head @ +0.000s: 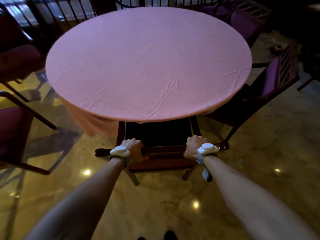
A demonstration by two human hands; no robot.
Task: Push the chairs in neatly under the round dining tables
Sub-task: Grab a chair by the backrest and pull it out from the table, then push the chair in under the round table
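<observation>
A round table (149, 63) under a pink cloth fills the middle of the view. Right in front of me stands a dark wooden chair (162, 150), its dark seat partly under the table's near edge. My left hand (132, 146) is closed around the left part of the chair's top rail. My right hand (194, 144) grips the same rail further right. Both wrists carry white devices on straps. A purple-seated chair (270, 78) stands at the table's right side, angled, seat partly under the cloth.
Two red-seated chairs (15, 129) stand off the table at the left, pulled out. Another purple chair (245, 23) sits at the far right. More dark chair backs line the far side. The polished stone floor (155, 205) spreads around me.
</observation>
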